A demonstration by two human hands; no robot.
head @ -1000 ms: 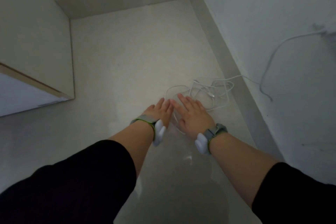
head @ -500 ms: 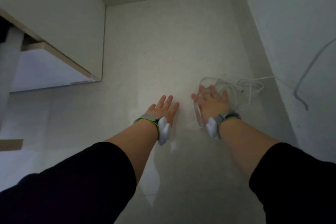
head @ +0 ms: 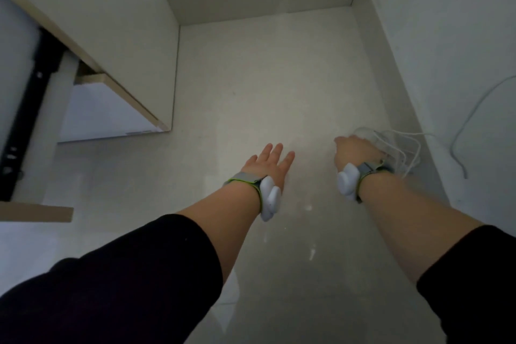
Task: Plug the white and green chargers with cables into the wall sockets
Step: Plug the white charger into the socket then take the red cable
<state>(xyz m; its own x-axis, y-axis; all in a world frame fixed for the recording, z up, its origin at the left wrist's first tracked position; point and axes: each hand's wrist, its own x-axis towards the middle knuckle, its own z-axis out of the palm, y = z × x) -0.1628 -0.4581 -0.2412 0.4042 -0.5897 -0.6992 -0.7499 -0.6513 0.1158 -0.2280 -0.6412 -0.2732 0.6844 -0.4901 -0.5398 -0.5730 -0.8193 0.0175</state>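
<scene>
A tangle of white cables (head: 396, 145) lies on the pale floor beside the right wall's skirting. My right hand (head: 353, 152) is down on that tangle with its fingers curled into the loops, gripping them. No charger body shows; my hand hides part of the pile. My left hand (head: 268, 163) hovers over the bare floor to the left, fingers straight and together, holding nothing. Another white cable (head: 463, 131) hangs down the right wall. No wall socket is in view.
A pale cabinet (head: 120, 22) with a wood-edged panel stands at the left, with a black rail (head: 25, 112) beside it. The floor ends at a skirting board (head: 259, 3) in the far corner. The right wall (head: 460, 36) runs close to the cables.
My hands have drifted apart: the right one moved onto the cable pile and curled its fingers into it, while the left stayed flat. My view has swung left, showing more cabinet.
</scene>
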